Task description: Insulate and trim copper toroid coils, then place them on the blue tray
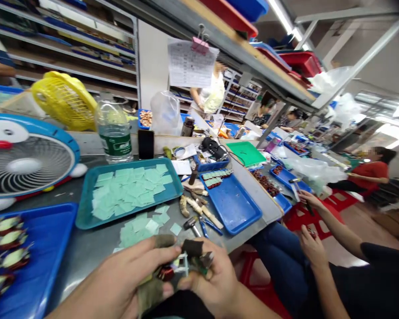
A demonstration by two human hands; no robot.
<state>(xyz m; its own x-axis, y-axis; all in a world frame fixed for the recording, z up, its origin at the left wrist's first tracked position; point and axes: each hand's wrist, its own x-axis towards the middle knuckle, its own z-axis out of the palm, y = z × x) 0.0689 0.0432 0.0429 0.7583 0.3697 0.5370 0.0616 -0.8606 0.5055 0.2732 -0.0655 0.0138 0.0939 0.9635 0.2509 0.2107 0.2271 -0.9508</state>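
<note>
Low in the head view, my left hand and my right hand meet around a small copper-wound coil with a pale plastic frame. Both hands are closed on it, the left at the winding side and the right at the frame side. Dark cloth covers wrap some fingertips, and much of the part is hidden. Just beyond the hands, loose pale green paper squares lie on the grey bench. A hammer and blue-handled pliers rest close by.
A teal tray holds more green squares. Finished-looking coils fill a blue tray at left. Another blue tray carries a few coils. A fan and bottle stand behind; a co-worker's hands are at right.
</note>
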